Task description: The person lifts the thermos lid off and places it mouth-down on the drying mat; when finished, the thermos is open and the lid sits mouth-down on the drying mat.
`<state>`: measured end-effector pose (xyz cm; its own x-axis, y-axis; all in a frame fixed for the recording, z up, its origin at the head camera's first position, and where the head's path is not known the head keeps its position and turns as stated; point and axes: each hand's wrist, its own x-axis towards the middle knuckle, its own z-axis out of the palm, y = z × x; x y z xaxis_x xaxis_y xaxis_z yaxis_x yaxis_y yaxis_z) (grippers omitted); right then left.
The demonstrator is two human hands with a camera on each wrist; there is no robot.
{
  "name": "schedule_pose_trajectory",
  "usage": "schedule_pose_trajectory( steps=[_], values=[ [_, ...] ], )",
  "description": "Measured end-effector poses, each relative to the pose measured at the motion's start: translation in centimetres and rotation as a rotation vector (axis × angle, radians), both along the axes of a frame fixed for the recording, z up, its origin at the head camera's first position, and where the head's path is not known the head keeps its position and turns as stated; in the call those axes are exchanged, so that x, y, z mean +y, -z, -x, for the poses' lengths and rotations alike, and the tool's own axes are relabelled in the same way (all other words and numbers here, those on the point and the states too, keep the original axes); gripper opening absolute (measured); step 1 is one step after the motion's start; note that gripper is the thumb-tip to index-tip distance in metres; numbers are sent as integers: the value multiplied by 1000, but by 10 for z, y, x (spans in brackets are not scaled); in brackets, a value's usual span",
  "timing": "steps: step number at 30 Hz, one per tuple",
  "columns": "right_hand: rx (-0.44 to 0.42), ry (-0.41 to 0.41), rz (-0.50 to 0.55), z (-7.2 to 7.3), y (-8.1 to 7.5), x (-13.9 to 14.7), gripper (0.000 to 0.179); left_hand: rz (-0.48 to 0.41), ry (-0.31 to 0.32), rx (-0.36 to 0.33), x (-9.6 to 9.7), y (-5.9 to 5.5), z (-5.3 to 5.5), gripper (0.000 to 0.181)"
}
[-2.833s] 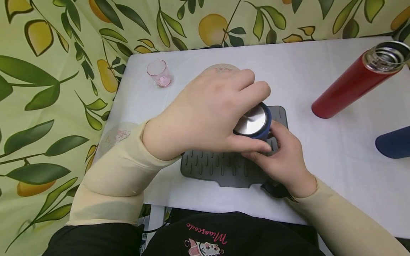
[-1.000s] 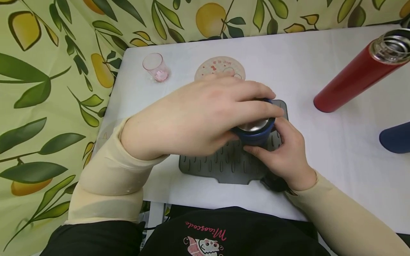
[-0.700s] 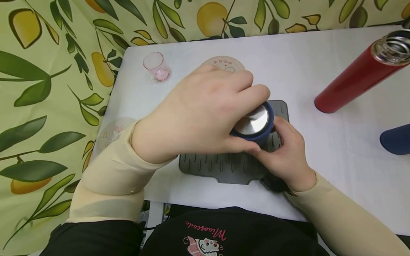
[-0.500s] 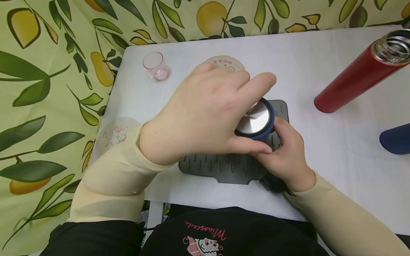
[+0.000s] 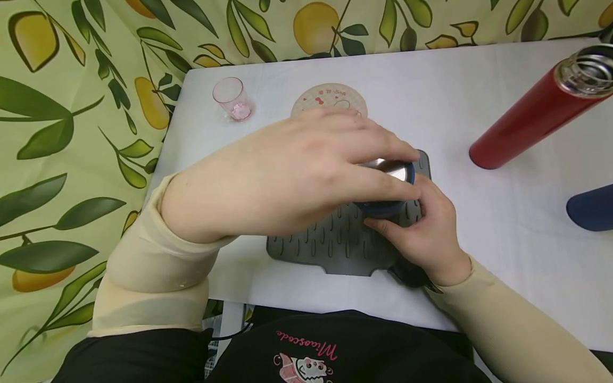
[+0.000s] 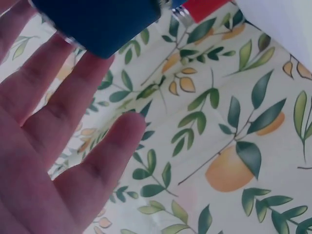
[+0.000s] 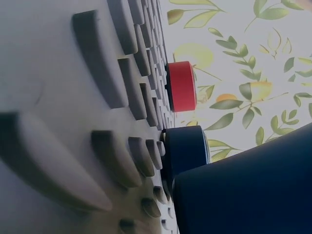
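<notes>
A blue thermos flask (image 5: 383,208) with a round steel disc in its lid (image 5: 397,169) stands on a ridged dark grey mat (image 5: 330,250). My left hand (image 5: 306,165) grips the lid from above, two fingers lying across it. The left thumb is hidden in the head view; the left wrist view shows fingertips touching the blue side (image 6: 107,24), the little finger apart from it. My right hand (image 5: 428,234) holds the flask lower down, from the right. In the right wrist view only the flask's lower body (image 7: 248,190) shows, not the hand.
An open red thermos flask (image 5: 531,117) and a dark blue cylinder (image 5: 591,207) stand at right. A small pink cup (image 5: 234,101) and a round printed coaster (image 5: 313,97) lie farther back. A red cap (image 7: 182,87) and blue cap (image 7: 187,148) appear beyond mat ridges.
My left hand turned back and forth on the lid; since half a second ago its wrist swung left and its fingers came across the top. The right hand stayed about the flask.
</notes>
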<state>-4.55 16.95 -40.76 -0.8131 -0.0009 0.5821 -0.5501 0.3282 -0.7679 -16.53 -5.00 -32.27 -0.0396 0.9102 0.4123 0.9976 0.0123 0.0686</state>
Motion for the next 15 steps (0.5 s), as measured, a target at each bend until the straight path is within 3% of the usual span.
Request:
schedule_pose_trajectory(
  steps=[2,6,8,11,15],
  values=[
    [15,-9,-18,0,1,0,78,27,-16,-17,-4,-9,-3,78],
    [25,-22,-47,1,2,-1,76,163,-102,-55,-10,-49,-19,90],
    [32,-28,-66,1,3,-2,76,214,-151,-64,-10,-61,-25,89],
    [40,-17,-90,0,3,-2,77,235,-224,-73,-9,-63,-27,76],
    [43,-7,-101,-1,3,-3,74,184,-295,-81,-6,-45,-22,79]
  ],
)
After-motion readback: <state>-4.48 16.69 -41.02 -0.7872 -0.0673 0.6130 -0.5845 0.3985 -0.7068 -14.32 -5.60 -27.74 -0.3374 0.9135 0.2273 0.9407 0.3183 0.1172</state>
